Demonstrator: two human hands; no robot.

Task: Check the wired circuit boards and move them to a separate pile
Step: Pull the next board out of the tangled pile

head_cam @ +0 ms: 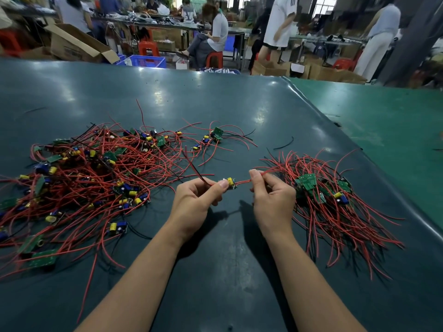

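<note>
A: What is the work lying on?

B: A dark teal mat (227,111), glossy, with ceiling lights reflected in it. Its right edge curls up, and beside it runs a brighter green top (383,111).

A: And the room behind?

B: A workshop. People sit and stand at long tables (167,23) at the back. There are red stools (214,59), a blue crate (146,61) and open cardboard boxes (72,44) on the floor. All of it is blurred.

A: Where is the board being checked?

B: The board (230,182) is held up above the mat, in the middle, between the two hands and between the two piles. It is small and carries a yellow capacitor. Red wires run out of both ends, and one dark wire goes up and left with the red ones.

A: How do the hands hold it?

B: The left hand (195,202) has its fingers curled, thumb tip pressed at the board's left end, pinching the wires there. The right hand (272,197) pinches a red wire (243,181) coming from the board's right end between thumb and forefinger, its other fingers curled under.

A: And the piles?

B: The left pile (84,183) is large and loose: green boards with yellow and blue parts, tangled in red and a few black wires. The right pile (330,202) is smaller and tidier, with the boards close together and the wires fanning toward the near right. It lies just beside the right hand.
</note>
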